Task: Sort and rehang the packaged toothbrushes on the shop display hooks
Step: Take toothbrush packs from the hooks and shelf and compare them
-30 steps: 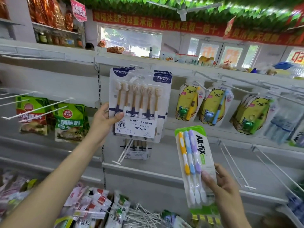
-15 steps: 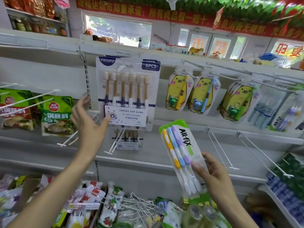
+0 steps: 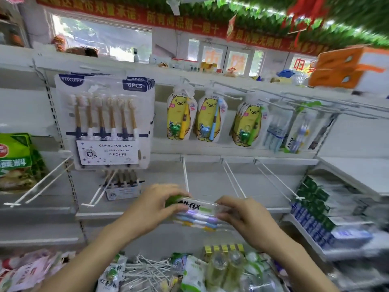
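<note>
An All-fix toothbrush pack (image 3: 196, 216) with yellow, blue and purple brushes lies sideways in front of me, held at both ends. My left hand (image 3: 155, 204) grips its green top end and my right hand (image 3: 242, 213) grips the other end. Above left, a stack of Yikojife 6-piece packs (image 3: 104, 123) hangs on a hook. To the right hang yellow bear children's toothbrush packs (image 3: 181, 119), and further right more All-fix packs (image 3: 299, 131). Bare white hooks (image 3: 233, 178) jut out from the rail just beyond my hands.
Green food pouches (image 3: 15, 161) hang at far left over long white hooks (image 3: 40, 184). Below lies a jumble of loose hooks (image 3: 147, 268) and packets. Boxed goods (image 3: 315, 213) fill the shelf at right. An orange box (image 3: 347, 68) sits on the top shelf.
My left hand left the Yikojife packs and came down onto the All-fix pack's top end. The pack turned from upright to sideways, now held by both hands. The view shifted right.
</note>
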